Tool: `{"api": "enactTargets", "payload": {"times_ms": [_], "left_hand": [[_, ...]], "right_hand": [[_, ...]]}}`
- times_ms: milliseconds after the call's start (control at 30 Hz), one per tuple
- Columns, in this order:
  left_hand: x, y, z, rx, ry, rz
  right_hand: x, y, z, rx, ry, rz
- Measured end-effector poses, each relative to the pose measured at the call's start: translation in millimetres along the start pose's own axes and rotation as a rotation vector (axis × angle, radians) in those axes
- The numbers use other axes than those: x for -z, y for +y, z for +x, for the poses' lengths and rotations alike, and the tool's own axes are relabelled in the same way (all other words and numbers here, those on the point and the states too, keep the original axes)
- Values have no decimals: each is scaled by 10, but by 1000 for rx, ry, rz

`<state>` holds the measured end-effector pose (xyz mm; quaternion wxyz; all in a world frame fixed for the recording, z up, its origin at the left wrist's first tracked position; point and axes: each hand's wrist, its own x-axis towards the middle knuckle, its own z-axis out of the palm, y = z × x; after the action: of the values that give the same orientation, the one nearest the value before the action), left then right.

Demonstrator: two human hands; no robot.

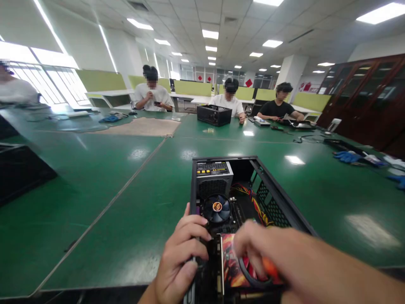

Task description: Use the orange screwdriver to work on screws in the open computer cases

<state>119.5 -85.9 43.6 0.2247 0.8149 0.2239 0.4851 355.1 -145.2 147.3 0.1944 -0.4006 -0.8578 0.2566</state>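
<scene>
An open black computer case lies on the green table in front of me. Inside it are a power supply, a round CPU fan and a red graphics card. My left hand grips the case's left wall, fingers curled over the edge beside the fan. My right hand is blurred by motion and lies over the graphics card, fingers bent onto its red fan. Red and yellow wires run along the right side.
Across the table three people sit, one by another black case. A fourth person is at the far left. A tan mat lies mid-table, blue gloves at the right. Dark wooden cabinets stand at the right.
</scene>
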Motion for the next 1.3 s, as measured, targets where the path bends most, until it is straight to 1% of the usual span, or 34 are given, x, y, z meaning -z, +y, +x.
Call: {"api": "enactTargets", "payload": {"times_ms": [33, 67, 100, 133, 167, 233, 300, 333, 433, 500, 600, 700, 767, 867, 1000, 1233, 1300], "left_hand": [[-19, -7, -2, 4, 29, -10], [-34, -15, -11, 7, 54, -16], [-46, -21, -22, 8, 73, -20], [-56, -24, -33, 7, 86, -26], [-63, -22, -43, 5, 95, -33], [-71, -11, -56, 12, 92, -47], [-72, 1, -63, 32, 82, -52], [-71, 3, -66, 44, 80, -51], [-74, -16, -69, 39, 94, -61], [-81, -43, -68, -4, 97, -72], [-95, -69, -67, -41, 106, -70], [-105, -60, -68, -21, 130, -62], [-103, -49, -69, -6, 131, -53], [-85, -51, -68, -6, 115, -43], [-54, -76, -70, -31, 69, -28], [-43, -77, -69, -31, 46, -34], [-48, -84, -64, -46, 55, -31]], "right_hand": [[233, -5, 30, -89, 38, 102], [425, 19, 67, -140, 91, 181], [566, 70, 115, -168, 127, 268], [655, 142, 173, -170, 170, 330], [697, 226, 238, -150, 185, 384], [683, 403, 374, -93, 143, 448], [609, 551, 484, -53, 92, 421], [568, 608, 522, -51, 99, 351], [467, 719, 568, -59, 212, 16], [422, 761, 568, -46, 247, -98], [391, 800, 563, -48, 225, -72], [393, 816, 560, -77, 192, -46], [399, 812, 555, -72, 203, -21], [394, 799, 550, -65, 223, 11], [376, 793, 563, -76, 214, 26], [370, 793, 594, -106, 213, 21], [368, 795, 590, -109, 218, 20]]}}
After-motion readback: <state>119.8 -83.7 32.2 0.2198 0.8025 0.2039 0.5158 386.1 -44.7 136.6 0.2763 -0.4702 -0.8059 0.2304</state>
